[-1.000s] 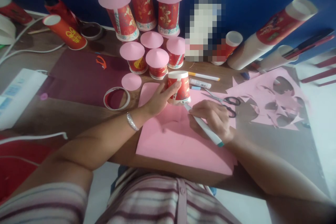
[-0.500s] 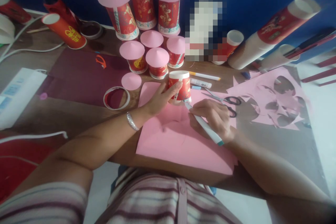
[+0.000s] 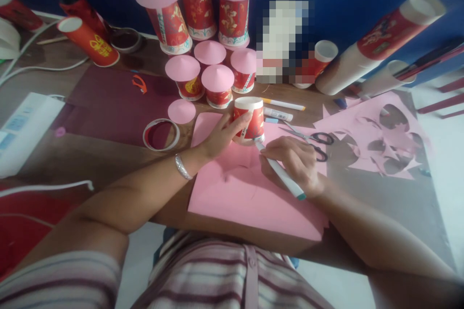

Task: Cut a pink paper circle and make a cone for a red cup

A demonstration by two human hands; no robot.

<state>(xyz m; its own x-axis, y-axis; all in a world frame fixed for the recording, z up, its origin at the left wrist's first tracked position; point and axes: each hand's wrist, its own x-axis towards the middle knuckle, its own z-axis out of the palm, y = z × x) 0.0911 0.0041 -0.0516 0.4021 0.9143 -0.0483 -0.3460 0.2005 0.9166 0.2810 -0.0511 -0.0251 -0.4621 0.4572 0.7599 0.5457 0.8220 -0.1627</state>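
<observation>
My left hand (image 3: pixel 225 131) is closed around a red paper cup (image 3: pixel 254 124) with a white band at its top and bottom; its thumb lies across the printed side. The cup is tilted a little above a stack of pink paper (image 3: pixel 232 198). In my right hand (image 3: pixel 295 161) is a white marker (image 3: pixel 284 176) with a green end, its tip at the lower edge of the cup. Behind the cup stand several finished-looking red cups with pink cone tops (image 3: pixel 217 78). A flat pink cone (image 3: pixel 181 111) lies to the left of them.
Black-handled scissors (image 3: pixel 308 137), a glue stick (image 3: pixel 277 114) and a yellow-ended marker (image 3: pixel 284 104) lie beyond my right hand. Cut pink scraps (image 3: pixel 380 137) spread to the right. A tape roll (image 3: pixel 161 135) sits left, and tall stacked cups (image 3: pixel 340 72) lean at the back right.
The marker's rear end has shifted slightly left while its tip stays by the cup's lower edge. Both hands keep their holds, and the cup is nearly still.
</observation>
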